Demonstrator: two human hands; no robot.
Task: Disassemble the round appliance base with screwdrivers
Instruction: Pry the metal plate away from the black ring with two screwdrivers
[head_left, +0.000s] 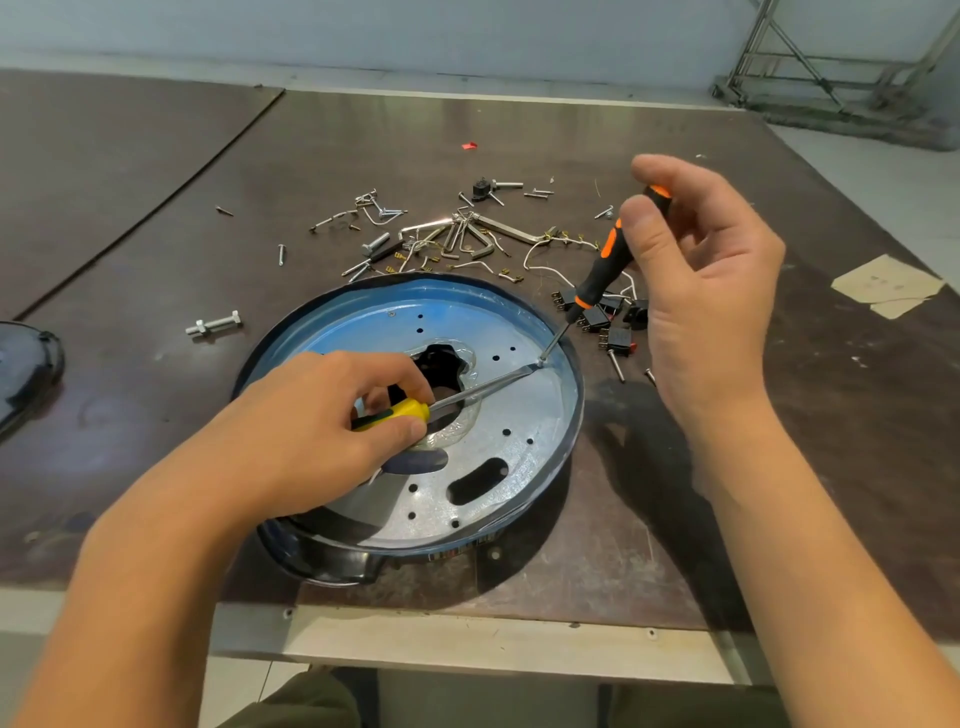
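Two tool tips are set together near the right rim of the round appliance base (519, 415), laid flat on the table (701, 519) near its front edge. The yellow screwdriver (402, 411) is gripped by the left hand (311, 421), its handle half hidden by curled fingers. The orange-and-black screwdriver (602, 265) is pinched near its top by the right hand (701, 270). Loose screws and hex keys (457, 236) are scattered behind. A dark object (26, 374) is cut off at the left edge.

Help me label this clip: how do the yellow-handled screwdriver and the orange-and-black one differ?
The yellow-handled screwdriver lies low across the round base; the orange-and-black screwdriver stands steeply. The yellow one's bare shaft is longer than the other's. The left hand grips the yellow handle; the right hand pinches the other's top. Both tips meet near the base's right rim.
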